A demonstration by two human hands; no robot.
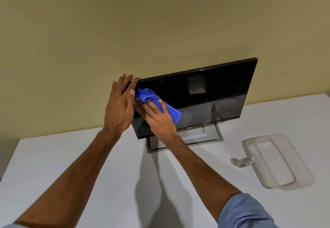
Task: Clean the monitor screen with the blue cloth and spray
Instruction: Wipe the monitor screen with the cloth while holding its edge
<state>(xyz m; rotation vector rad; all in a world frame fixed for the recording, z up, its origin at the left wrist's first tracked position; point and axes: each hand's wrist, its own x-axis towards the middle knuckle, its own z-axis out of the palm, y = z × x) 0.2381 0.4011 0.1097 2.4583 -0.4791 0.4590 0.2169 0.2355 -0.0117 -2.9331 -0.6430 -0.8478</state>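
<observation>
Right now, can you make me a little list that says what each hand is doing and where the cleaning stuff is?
Monitor: dark screen, stands on the white table
Left hand: rests against the monitor's upper left corner, fingers straight
Blue cloth: bunched, on the left part of the screen
Right hand: presses the blue cloth on the screen
Clear tray: on the table, right of the monitor
Spray bottle: small, white, on the table beside the clear tray, no hand on it

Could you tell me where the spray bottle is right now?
Head view, right side: the spray bottle is on the table, just left of the tray, right of the monitor.
</observation>
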